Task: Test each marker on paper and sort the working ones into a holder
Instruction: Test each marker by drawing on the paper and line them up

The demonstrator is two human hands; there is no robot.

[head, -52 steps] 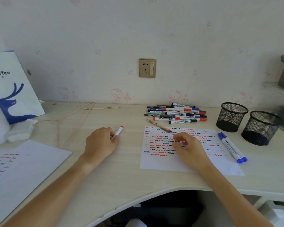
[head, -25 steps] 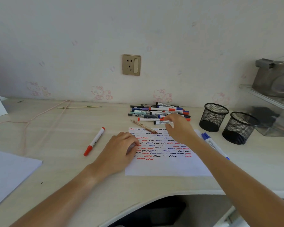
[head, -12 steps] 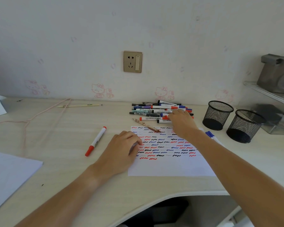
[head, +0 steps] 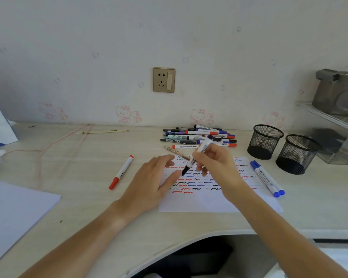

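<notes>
Pale surface (head: 189, 223) against the wall; I see right hand (head: 219, 167) pinching a black-capped marker (head: 197, 155) tilted over the test paper (head: 201, 203), left hand (head: 153, 183) flat with fingers loose on the paper's edge, marker pile (head: 197, 137) behind, two mesh holders (head: 265, 141) at right

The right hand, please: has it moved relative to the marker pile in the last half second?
Yes. The right hand has pulled back from the marker pile toward the paper, now holding a marker.

marker labels (head: 189, 146) unreadable, shelf (head: 329, 117) cut off
</notes>
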